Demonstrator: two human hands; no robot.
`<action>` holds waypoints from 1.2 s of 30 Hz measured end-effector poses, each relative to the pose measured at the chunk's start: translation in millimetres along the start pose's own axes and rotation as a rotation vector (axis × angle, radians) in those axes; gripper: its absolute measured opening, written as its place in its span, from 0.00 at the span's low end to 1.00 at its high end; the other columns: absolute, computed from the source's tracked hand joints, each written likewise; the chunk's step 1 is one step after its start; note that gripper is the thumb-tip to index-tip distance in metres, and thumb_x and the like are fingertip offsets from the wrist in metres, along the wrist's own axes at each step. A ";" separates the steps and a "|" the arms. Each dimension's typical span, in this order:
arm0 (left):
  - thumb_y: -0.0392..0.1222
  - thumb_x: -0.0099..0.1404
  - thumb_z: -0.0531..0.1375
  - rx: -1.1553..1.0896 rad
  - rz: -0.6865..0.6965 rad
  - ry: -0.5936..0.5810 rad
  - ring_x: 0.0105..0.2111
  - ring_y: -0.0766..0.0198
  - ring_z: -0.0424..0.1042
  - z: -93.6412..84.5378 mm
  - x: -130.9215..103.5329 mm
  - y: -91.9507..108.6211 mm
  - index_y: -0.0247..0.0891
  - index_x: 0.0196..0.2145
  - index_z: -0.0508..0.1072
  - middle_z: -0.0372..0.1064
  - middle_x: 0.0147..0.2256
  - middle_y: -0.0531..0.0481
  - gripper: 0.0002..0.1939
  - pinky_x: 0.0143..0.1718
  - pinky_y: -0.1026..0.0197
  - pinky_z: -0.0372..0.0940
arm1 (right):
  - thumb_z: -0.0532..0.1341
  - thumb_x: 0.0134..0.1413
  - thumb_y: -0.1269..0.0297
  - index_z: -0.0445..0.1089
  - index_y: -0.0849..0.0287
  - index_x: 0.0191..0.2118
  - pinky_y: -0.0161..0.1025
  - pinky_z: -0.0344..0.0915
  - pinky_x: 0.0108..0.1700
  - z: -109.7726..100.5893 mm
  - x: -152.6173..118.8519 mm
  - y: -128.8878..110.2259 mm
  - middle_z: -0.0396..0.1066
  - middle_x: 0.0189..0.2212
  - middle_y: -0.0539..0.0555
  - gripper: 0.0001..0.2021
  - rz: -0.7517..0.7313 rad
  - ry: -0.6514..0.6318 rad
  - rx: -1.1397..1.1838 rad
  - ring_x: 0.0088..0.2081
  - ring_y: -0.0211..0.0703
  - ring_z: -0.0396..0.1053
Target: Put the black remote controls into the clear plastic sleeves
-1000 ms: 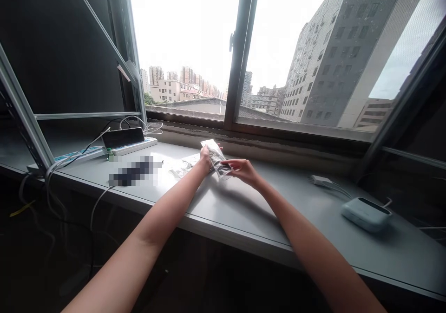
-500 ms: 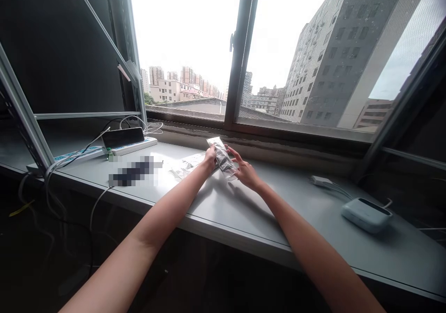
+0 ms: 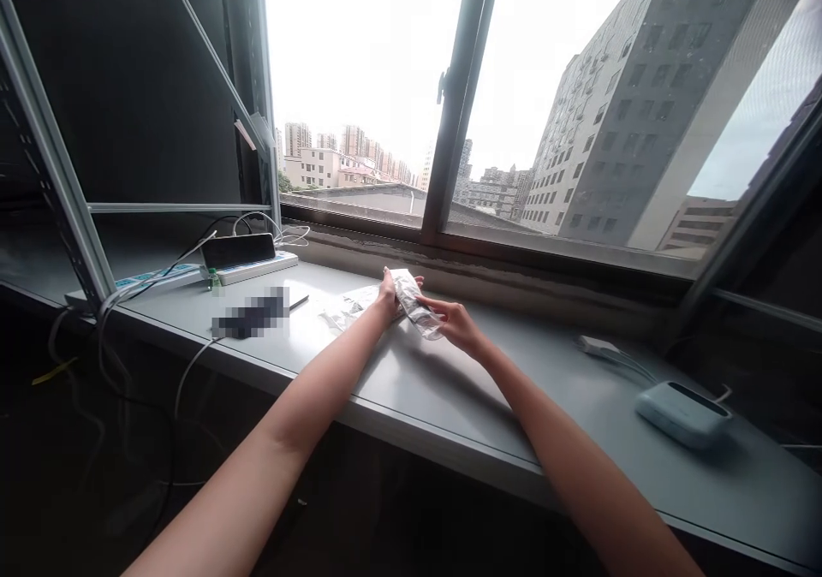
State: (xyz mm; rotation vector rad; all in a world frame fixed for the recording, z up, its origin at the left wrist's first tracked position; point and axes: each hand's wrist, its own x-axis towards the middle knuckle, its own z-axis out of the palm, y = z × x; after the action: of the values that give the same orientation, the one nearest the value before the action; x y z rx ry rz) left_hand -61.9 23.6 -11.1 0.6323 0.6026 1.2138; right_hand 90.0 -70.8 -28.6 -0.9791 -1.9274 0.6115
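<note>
My left hand [image 3: 387, 294] is closed around a crinkled clear plastic bag [image 3: 406, 286], which it holds tilted just above the desk [image 3: 443, 406]. What the bag contains is too small to make out. From the right, my right hand [image 3: 459, 324] has its fingers closed on the bag's near right side. Another crumpled clear plastic bag [image 3: 340, 310] lies flat on the desk, left of my hands and partly behind my left forearm.
On the left are a blurred dark object [image 3: 250, 313], a small green bottle [image 3: 214, 281], a dark phone-like slab [image 3: 237, 251], power strips [image 3: 257, 267] and loose cables. A charger plug [image 3: 598, 347] and a pale blue power bank [image 3: 684, 413] lie right. A window stands behind.
The fingers of my right hand, spread beside the bag before, have come in onto it. The bag has tilted a little in my left hand. The whole view has shifted slightly.
</note>
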 end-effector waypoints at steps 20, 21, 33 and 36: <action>0.47 0.75 0.39 0.169 0.009 0.044 0.31 0.53 0.78 4.3 1.4 -7.8 0.27 0.55 0.72 0.78 0.34 0.37 0.30 0.38 0.56 0.72 | 0.66 0.52 0.57 0.68 0.54 0.46 0.41 0.66 0.38 -2.5 -3.3 -11.2 0.79 0.37 0.56 0.16 0.120 0.148 -0.478 0.34 0.48 0.76; 0.47 0.75 0.39 0.177 0.007 0.044 0.31 0.54 0.77 4.6 1.2 -8.4 0.27 0.55 0.72 0.78 0.34 0.38 0.29 0.38 0.56 0.72 | 0.66 0.53 0.57 0.66 0.54 0.52 0.41 0.67 0.39 -2.2 -3.9 -10.7 0.79 0.38 0.56 0.21 0.117 0.122 -0.459 0.34 0.48 0.75; 0.47 0.75 0.38 0.147 -0.072 -0.047 0.36 0.49 0.79 7.5 -10.7 -8.1 0.26 0.57 0.70 0.79 0.39 0.33 0.30 0.38 0.50 0.74 | 0.65 0.56 0.63 0.73 0.49 0.58 0.40 0.68 0.42 1.5 -4.8 -9.2 0.81 0.39 0.53 0.23 0.001 -0.039 -0.435 0.33 0.44 0.75; 0.46 0.75 0.41 0.156 -0.134 -0.083 0.37 0.48 0.79 6.9 -11.2 -9.4 0.27 0.55 0.72 0.79 0.38 0.34 0.28 0.40 0.50 0.74 | 0.63 0.56 0.65 0.74 0.50 0.57 0.41 0.70 0.40 1.2 -5.9 -14.4 0.81 0.32 0.52 0.22 0.015 -0.011 -0.446 0.29 0.45 0.75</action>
State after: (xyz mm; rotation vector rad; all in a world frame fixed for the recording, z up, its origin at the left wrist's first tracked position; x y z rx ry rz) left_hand -53.5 9.8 -12.2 0.7580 0.6631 1.0171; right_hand 85.2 -84.0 -21.7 -1.2644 -2.1140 0.1930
